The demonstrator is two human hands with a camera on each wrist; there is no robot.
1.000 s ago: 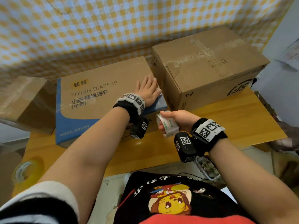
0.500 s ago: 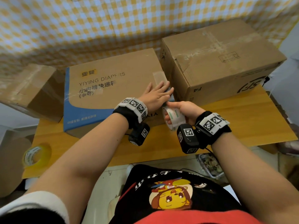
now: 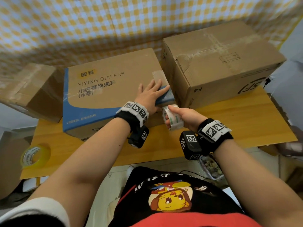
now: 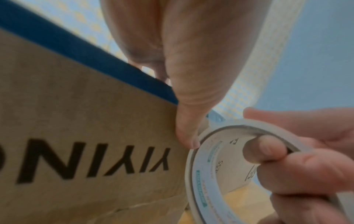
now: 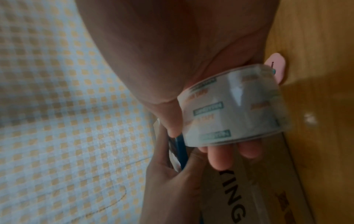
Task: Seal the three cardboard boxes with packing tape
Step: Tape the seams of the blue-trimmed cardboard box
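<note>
A flat diaper box [image 3: 105,89] with blue edging lies in the middle of the wooden table [image 3: 246,122]. My left hand [image 3: 151,94] lies flat on its near right corner, fingers straight, over a strip of clear tape [image 3: 158,77]; its thumb [image 4: 188,128] presses the box's front face [image 4: 76,136]. My right hand [image 3: 182,117] grips a roll of clear packing tape [image 3: 172,117] just in front of that corner, fingers through the core [image 4: 264,151]. The roll [image 5: 235,106] sits against the box side. A taller brown box [image 3: 221,63] stands at the right, a third box [image 3: 31,89] at the far left.
A yellow tape roll [image 3: 35,155] lies on the table's front left corner. A checked cloth [image 3: 98,22] hangs behind the boxes. Bare tabletop shows in front of the boxes and at the right. A small pink object [image 5: 276,68] lies on the table by the roll.
My left hand has slid back along the diaper box top to its near right corner. My right hand has brought the tape roll up against that corner. The camera has tilted.
</note>
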